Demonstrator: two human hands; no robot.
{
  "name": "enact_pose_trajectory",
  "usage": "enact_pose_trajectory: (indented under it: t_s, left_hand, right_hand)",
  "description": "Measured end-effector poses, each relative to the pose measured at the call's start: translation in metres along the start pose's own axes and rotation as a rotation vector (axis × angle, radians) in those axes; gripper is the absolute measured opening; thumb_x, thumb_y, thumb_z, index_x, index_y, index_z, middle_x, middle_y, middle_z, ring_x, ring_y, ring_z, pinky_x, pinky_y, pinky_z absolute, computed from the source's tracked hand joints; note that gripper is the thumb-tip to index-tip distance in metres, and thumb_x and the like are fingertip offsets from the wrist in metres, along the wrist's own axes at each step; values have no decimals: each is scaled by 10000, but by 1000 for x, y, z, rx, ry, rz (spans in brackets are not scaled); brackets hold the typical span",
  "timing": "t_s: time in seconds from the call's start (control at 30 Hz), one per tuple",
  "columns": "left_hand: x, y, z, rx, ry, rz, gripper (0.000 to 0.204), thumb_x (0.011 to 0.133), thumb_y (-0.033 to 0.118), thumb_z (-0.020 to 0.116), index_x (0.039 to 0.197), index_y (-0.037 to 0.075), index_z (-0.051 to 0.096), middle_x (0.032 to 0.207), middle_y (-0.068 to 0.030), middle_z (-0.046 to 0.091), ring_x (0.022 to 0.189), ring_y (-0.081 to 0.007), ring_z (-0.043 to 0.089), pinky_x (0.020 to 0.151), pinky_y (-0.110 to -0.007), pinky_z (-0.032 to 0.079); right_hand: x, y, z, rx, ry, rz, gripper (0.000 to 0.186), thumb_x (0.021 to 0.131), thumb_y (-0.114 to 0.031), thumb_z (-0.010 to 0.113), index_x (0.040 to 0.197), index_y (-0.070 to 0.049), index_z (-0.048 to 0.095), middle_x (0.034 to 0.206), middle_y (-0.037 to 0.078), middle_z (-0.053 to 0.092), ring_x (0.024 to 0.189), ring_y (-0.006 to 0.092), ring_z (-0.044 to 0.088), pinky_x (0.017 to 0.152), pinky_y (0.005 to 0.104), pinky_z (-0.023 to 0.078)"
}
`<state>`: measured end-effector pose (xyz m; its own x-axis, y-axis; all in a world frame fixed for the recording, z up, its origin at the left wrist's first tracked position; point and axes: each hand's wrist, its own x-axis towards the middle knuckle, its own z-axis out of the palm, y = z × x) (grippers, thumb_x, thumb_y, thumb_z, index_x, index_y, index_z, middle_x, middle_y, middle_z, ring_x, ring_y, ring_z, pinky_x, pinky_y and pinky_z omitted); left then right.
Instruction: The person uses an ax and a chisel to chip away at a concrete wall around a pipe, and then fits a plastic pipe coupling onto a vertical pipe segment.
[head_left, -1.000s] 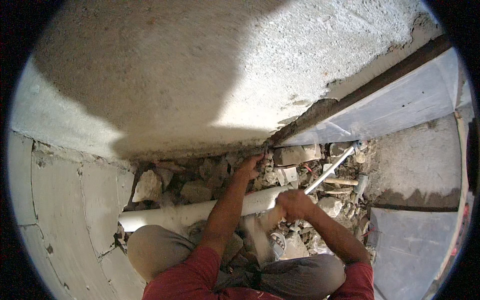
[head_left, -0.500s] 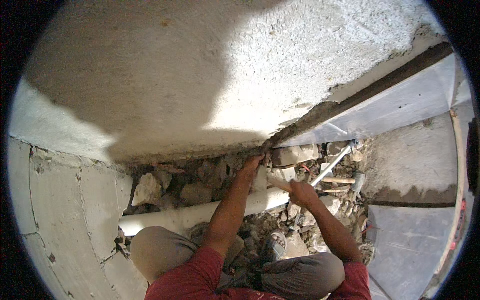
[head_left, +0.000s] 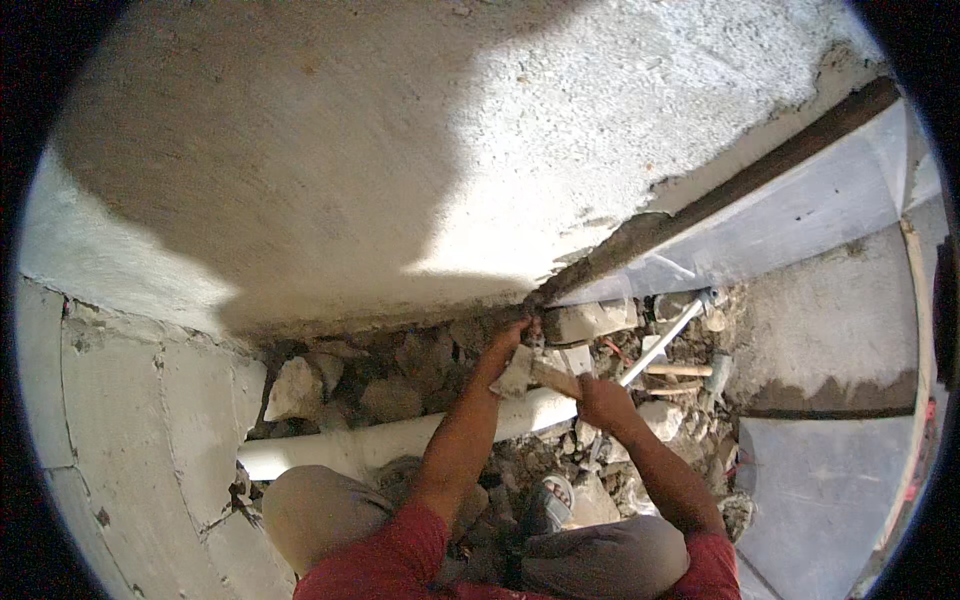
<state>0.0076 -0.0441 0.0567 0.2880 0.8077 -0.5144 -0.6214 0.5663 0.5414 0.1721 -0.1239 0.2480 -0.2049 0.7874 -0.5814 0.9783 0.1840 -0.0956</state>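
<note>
My right hand [head_left: 603, 402] is closed around the wooden handle of a hammer [head_left: 556, 378]. The dusty, pale hammer head [head_left: 512, 372] is just below my left hand, apart from the wall's foot. My left hand [head_left: 515, 335] reaches to the corner where the concrete wall [head_left: 330, 200] meets the rubble, close to the dark groove [head_left: 700, 200]. Its fingers are closed, but whatever they grip is dark and too small to make out. Below both hands runs a thick white pipe [head_left: 330, 450], partly covered by my left forearm.
A second hammer [head_left: 680, 370] with a wooden handle lies on the broken stones to the right, beside a thin white pipe [head_left: 662, 343]. Grey tiles [head_left: 820, 490] border the right side. Large stones [head_left: 295, 388] line the trench at left. My sandalled foot [head_left: 552, 500] stands among rubble.
The hammer head has swung a little down and left, away from the corner, and now sits tilted. My left hand stays at the same corner.
</note>
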Motion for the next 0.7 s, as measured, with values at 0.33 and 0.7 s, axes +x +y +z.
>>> enact_pose_trajectory:
  t_s: [0.33, 0.7]
  left_hand:
    - [37, -33, -14, -249, -77, -57, 171, 838, 229, 555, 857, 61, 577, 731, -44, 553, 666, -164, 526, 613, -310, 443]
    - [-26, 26, 58, -37, 117, -168, 223, 884, 260, 486, 823, 67, 579, 759, -47, 567, 726, -190, 517, 684, -339, 429]
  right_hand:
    - [-5, 16, -3, -49, 47, -236, 290, 671, -172, 626, 902, -37, 514, 772, 182, 581, 725, 364, 586, 619, 459, 469]
    - [-3, 38, 8, 80, 181, -282, 298, 632, -200, 631, 870, -55, 527, 757, 153, 591, 716, 350, 593, 615, 452, 464]
